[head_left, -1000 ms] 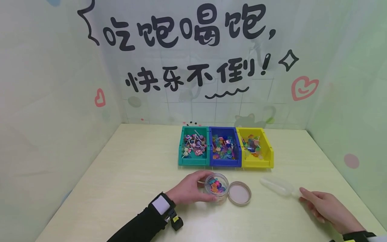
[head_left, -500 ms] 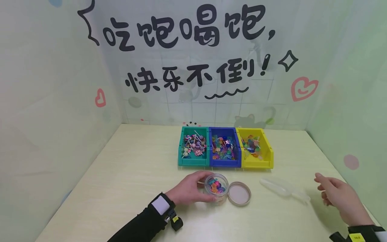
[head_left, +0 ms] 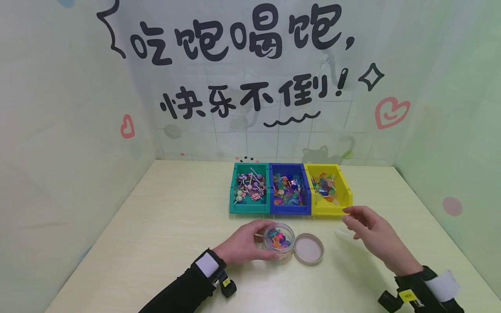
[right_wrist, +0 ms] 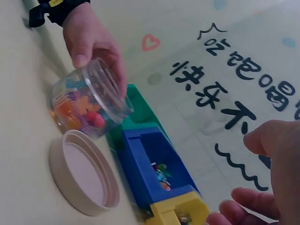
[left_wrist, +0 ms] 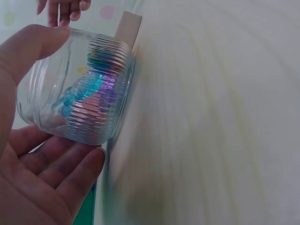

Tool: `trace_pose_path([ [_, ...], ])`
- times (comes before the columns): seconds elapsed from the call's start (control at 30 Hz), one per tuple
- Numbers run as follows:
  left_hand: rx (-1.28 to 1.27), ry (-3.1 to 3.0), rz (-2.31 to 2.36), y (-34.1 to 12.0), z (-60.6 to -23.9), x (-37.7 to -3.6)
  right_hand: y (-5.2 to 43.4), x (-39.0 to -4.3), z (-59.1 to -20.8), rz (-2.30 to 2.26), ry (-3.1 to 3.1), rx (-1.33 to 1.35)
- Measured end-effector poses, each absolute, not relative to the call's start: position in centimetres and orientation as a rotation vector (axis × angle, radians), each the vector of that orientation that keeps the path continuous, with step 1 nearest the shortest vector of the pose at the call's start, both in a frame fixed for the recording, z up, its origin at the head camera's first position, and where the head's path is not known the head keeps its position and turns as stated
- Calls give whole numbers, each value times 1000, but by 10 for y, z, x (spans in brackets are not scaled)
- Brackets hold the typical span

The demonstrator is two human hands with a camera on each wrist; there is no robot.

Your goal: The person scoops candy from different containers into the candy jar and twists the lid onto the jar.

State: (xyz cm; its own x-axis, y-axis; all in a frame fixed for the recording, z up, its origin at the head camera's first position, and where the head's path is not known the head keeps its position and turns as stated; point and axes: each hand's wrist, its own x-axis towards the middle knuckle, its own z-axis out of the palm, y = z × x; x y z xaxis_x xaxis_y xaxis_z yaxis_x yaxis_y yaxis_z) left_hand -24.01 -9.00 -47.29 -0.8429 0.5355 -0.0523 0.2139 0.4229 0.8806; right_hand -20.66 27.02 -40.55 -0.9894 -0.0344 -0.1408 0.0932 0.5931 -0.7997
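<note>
The left hand (head_left: 244, 245) curls around a small clear jar (head_left: 279, 241) that stands on the pale desk (head_left: 164, 226), thumb on one side and fingers on the other; the left wrist view shows the ribbed wall of the jar pressed between them. Inside the jar lies a heap of small coloured pieces (orange, pink and blue among them). Just right of the jar, touching or nearly touching it, its beige lid (head_left: 308, 249) lies flat on the desk with the hollow side up.

The right hand (head_left: 372, 232) hovers above the desk to the right of the lid, fingers loosely spread and holding nothing, its fingertips near the front edge of the yellow bin (head_left: 330, 210). A clear plastic scoop (head_left: 344, 233) lies on the desk under that hand, mostly hidden by it.

Behind the jar three small bins stand side by side, touching: a green bin (head_left: 249, 208) on the left with tiny lollipops, a blue bin (head_left: 289, 208) in the middle and the yellow one on the right, both with mixed colourful pieces.
</note>
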Motion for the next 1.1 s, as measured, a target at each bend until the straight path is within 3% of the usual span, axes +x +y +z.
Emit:
trace_pose_path([
  [0.27, 642, 2345, 1397, -90, -474, -241, 223, -213, -439, -1171, 2692, -208],
  [0.47, 652, 2346, 1400, -90, -473, -241, 203, -210, -461, -980, 2742, -249],
  [0.8, 649, 2348, 1403, -90, -471, -240, 196, -206, -471, -833, 2840, -237],
  [1.1, 641, 2339, 1413, -91, -473, -239, 201, -198, -473, -983, 2831, -195],
])
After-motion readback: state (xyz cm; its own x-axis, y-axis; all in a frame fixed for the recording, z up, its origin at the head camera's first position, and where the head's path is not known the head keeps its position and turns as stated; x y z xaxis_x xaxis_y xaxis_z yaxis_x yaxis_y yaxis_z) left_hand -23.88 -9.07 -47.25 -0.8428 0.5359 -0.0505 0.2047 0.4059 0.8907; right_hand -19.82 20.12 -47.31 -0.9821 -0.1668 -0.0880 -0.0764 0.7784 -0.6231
